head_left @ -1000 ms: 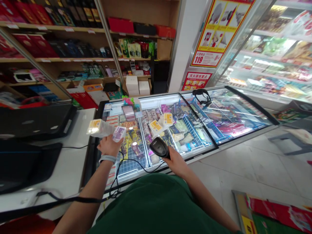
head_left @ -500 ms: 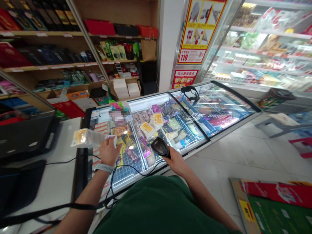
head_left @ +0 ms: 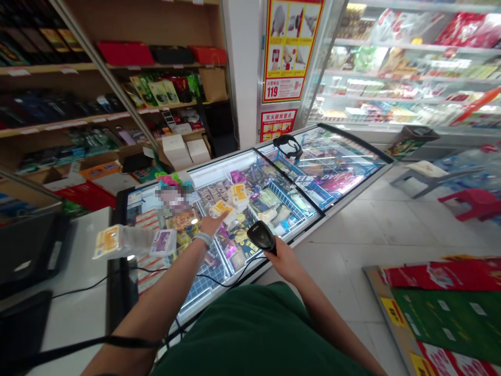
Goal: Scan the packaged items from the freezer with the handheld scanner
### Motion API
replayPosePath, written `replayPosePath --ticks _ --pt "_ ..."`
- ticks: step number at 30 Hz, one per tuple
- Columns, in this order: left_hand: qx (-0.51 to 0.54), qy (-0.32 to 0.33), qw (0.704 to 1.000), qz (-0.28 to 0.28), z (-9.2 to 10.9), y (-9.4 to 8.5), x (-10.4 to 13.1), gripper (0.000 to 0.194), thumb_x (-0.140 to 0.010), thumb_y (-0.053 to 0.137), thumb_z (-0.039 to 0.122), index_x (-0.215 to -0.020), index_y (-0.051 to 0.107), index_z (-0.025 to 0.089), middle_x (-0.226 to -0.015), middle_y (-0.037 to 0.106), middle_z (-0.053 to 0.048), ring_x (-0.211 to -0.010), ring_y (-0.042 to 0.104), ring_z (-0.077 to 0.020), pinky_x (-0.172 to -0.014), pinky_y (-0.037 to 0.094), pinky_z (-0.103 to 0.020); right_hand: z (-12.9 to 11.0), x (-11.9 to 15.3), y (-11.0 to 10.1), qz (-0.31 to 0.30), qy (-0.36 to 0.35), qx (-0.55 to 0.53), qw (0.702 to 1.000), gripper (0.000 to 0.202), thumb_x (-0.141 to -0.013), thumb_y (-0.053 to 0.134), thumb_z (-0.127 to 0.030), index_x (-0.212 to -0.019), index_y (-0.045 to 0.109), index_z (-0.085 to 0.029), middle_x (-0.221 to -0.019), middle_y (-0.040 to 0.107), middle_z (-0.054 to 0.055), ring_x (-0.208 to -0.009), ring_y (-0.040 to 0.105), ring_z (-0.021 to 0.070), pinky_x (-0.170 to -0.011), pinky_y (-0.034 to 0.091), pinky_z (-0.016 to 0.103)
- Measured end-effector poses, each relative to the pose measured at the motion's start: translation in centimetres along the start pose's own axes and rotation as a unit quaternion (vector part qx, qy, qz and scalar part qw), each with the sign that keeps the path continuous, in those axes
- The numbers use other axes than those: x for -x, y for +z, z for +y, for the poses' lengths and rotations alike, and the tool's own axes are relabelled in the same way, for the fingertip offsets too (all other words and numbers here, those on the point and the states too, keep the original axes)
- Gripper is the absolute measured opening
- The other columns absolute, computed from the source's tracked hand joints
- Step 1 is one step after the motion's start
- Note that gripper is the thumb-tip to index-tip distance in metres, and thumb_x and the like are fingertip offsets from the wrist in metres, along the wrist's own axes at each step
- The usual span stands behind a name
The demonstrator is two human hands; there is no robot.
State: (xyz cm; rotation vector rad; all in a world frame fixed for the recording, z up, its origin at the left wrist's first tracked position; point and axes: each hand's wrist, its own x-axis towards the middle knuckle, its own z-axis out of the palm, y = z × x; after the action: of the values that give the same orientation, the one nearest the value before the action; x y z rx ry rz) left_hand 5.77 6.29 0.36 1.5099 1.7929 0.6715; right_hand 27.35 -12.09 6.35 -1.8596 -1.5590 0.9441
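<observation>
My right hand (head_left: 285, 258) is wrapped round the handle of a black barcode scanner (head_left: 261, 236), held above the front edge of the glass-topped freezer (head_left: 250, 156). My left hand (head_left: 213, 223), with a watch on its wrist, stretches over the glass, and its fingertips are at a clear pack with a yellow label (head_left: 222, 209). A second yellow-labelled pack (head_left: 238, 194) lies just behind that one. On the left end of the freezer lies a row of clear packs (head_left: 107, 241), ending in a pack with a purple label (head_left: 162, 242).
A black cable (head_left: 219, 284) runs across the freezer's front. Black straps (head_left: 288, 146) lie on the far glass. A pixelated item with colourful trim (head_left: 174, 180) sits at the back left. To the left is a grey counter (head_left: 84, 277); a red stool (head_left: 472, 203) stands at right.
My left hand has left the purple-labelled pack at the end of the row and moved right to a yellow-labelled pack. The scanner stays in my right hand. The view has turned slightly right.
</observation>
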Motion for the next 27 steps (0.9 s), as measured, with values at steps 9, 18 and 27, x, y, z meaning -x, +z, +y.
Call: replayPosePath --ticks 9,18,27 --pt "0.096 -0.24 0.955 -0.147 -0.5 1.3 0.8 0.036 -0.091 0.058 0.039 -0.118 0.058 0.016 -0.116 0.063 -0.008 -0.097 0.063 -0.0193 -0.083 0.055 -0.041 0.4 0.3 0.2 0.005 0.009 0.007 1.0 0.024 -0.083 0.059 -0.016 -0.106 0.052 -0.018 -0.105 0.063 0.009 -0.101 0.06 0.0238 -0.087 0.043 0.034" --pt "0.149 -0.236 0.95 -0.141 -2.1 -1.0 0.8 0.037 -0.091 0.058 0.038 -0.12 0.057 0.016 -0.118 0.062 -0.008 -0.099 0.063 -0.0196 -0.083 0.055 -0.041 -0.1 0.0 0.0 -0.01 0.006 0.018 1.0 0.023 -0.083 0.059 -0.015 -0.104 0.052 -0.017 -0.104 0.064 0.009 -0.1 0.06 0.0244 -0.085 0.042 0.033" --pt "0.129 -0.097 0.986 -0.042 -5.8 -5.6 3.3 0.026 -0.088 0.06 0.04 -0.093 0.065 0.015 -0.087 0.067 -0.002 -0.079 0.063 -0.0155 -0.072 0.051 -0.031 -1.7 -0.5 0.6 -0.066 -0.051 0.061 0.995 0.022 -0.081 0.06 -0.015 -0.101 0.052 -0.018 -0.101 0.062 0.008 -0.095 0.058 0.0231 -0.082 0.042 0.032"
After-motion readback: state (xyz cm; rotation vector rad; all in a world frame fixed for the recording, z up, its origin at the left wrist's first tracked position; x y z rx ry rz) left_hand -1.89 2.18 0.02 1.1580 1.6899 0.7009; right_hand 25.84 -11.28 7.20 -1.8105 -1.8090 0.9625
